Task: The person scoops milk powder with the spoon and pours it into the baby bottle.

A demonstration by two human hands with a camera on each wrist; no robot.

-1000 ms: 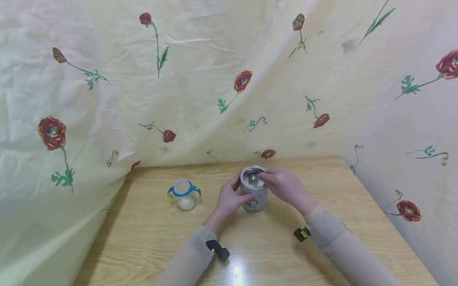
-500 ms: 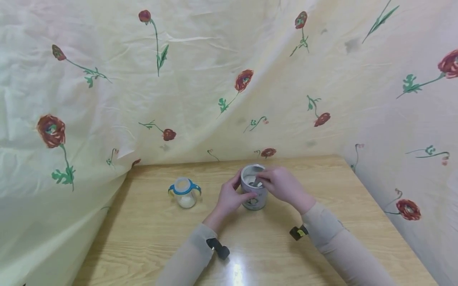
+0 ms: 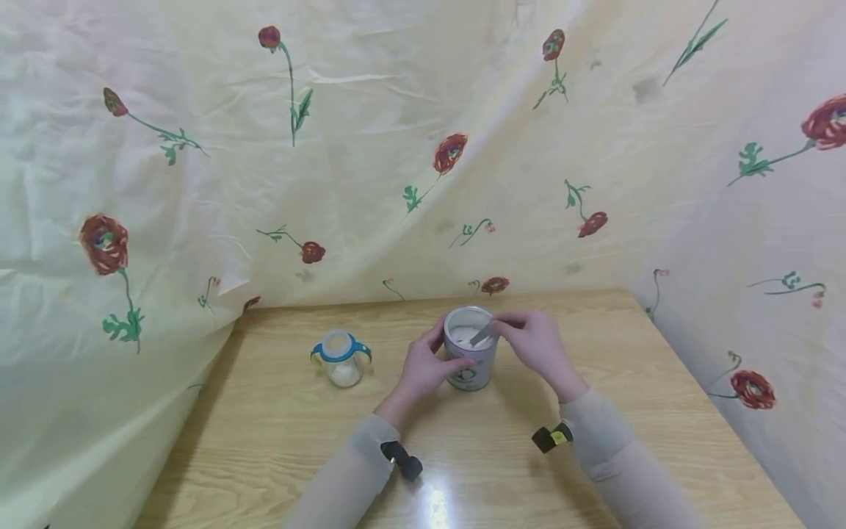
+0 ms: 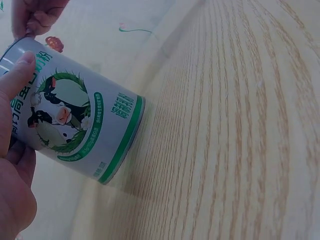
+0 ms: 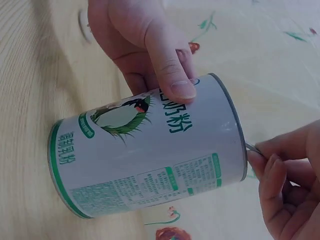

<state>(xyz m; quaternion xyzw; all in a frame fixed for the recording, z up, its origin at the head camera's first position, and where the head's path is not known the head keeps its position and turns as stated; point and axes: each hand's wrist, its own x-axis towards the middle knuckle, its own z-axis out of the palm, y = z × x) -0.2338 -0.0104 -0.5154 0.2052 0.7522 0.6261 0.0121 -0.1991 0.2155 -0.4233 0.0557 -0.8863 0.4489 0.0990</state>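
An open milk-powder can (image 3: 469,353) with a cow picture and a green base band (image 4: 75,130) (image 5: 150,155) stands upright on the wooden table (image 3: 277,433). My left hand (image 3: 426,364) grips its side, thumb across the label (image 5: 172,75). My right hand (image 3: 535,342) hovers at the can's rim and pinches the handle of a metal spoon (image 3: 481,336), whose bowl dips into the white powder inside. In the right wrist view only a sliver of the spoon handle (image 5: 251,148) shows past the rim.
A small baby bottle (image 3: 341,358) with blue handles and some white powder inside stands left of the can. Flowered cloth (image 3: 423,147) hangs behind the table and along both sides.
My right hand has drawn back to the right of the rim, and the spoon handle now slants out of the can. The left hand keeps its hold on the can.
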